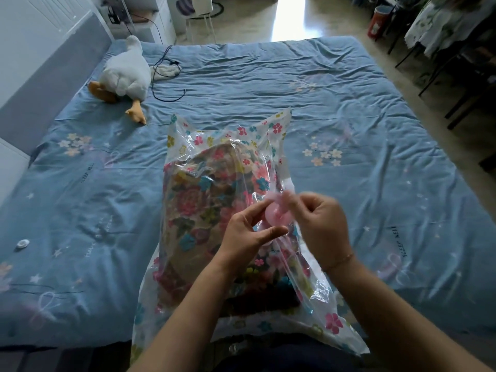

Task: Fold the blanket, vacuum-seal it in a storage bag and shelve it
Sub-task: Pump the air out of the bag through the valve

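Observation:
A clear storage bag [228, 135] printed with small flowers lies on the bed in front of me. Inside it sits the folded floral blanket [198, 200]. On the bag's top face is a round pink valve [276, 214]. My left hand [249, 232] pinches the valve's base and the plastic around it. My right hand [319, 221] grips the blurred pink cap at the valve's upper edge. The bag still looks puffy and loose around the blanket.
The blue bedspread [349, 130] covers the whole bed. A white goose plush [126, 73] and a black cable [166, 76] lie at the far left. A small white disc [22, 243] rests near the left edge. Chairs and a table stand at the right.

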